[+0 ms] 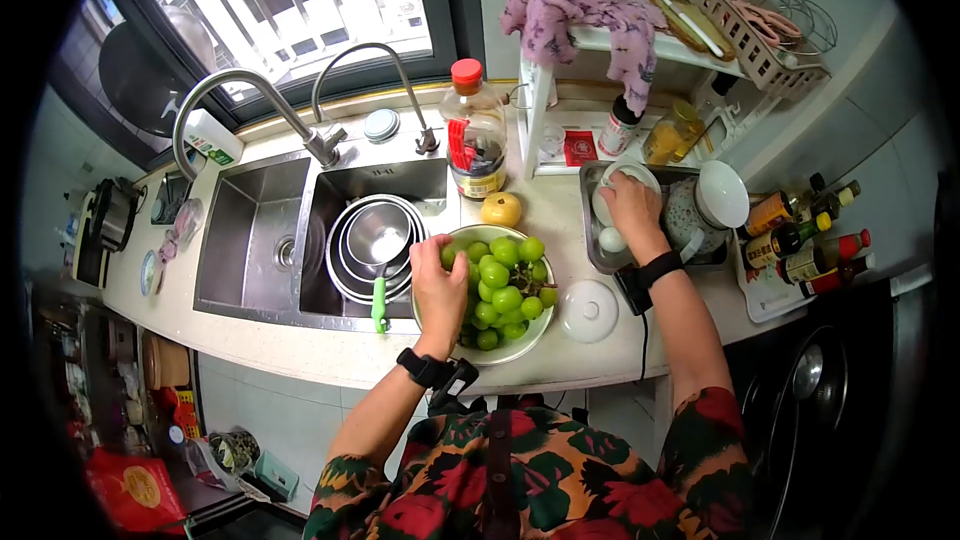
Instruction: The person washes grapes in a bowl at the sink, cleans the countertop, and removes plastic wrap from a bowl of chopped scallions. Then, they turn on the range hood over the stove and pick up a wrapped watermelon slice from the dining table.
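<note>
Jostling could roll green grapes [506, 297] over the rim of the bowl [520, 353], beside the left hand [440, 290]. Crowding in the tray [594, 252] could chip white crockery [602, 208] at the right hand [632, 208]. Both grips show bent fingers; whether the 2 pinch anything cannot be determined.

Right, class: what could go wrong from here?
The green grapes are heaped in the wide, round bowl, so the left hand might nudge some out. The right hand reaches among white dishes in the rectangular metal tray; they could knock together and chip. The thin black cable hanging by the white knobbed lid might drag it.
</note>
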Demonstrator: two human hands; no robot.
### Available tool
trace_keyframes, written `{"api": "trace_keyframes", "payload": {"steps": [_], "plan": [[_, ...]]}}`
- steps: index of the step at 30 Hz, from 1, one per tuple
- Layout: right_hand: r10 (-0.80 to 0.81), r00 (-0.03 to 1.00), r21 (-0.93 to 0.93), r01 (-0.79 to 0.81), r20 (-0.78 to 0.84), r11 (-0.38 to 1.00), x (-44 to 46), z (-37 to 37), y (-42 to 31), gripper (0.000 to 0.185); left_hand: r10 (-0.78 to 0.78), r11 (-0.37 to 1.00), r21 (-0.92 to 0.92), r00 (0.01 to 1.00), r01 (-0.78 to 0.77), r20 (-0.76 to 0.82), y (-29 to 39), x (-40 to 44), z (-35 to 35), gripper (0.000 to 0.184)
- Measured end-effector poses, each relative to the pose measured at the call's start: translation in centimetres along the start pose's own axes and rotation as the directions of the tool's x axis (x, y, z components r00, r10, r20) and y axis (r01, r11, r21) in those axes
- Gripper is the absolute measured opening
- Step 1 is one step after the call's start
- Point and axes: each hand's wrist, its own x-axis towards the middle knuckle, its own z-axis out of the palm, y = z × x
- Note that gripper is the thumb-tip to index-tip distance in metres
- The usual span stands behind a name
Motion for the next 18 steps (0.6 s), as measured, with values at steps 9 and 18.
{"api": "trace_keyframes", "payload": {"steps": [9, 18], "plan": [[0.123, 0.987, 0.232, -0.098, -0.099, 0.968, -1.7, -2.6, 1.5, 0.015, 0.203, 0.967, 0.088, 0.936, -0.237, 0.288, 3.0, -0.4, -2.0, 0.026], [0.09, 0.96, 0.14, -0.054, -0.265, 0.989, -3.8, -1.3, 4.5, 0.012, 0.195, 0.98, -0.092, 0.944, -0.176, 0.267, 2.9, -1.2, -0.3, 0.022]]}}
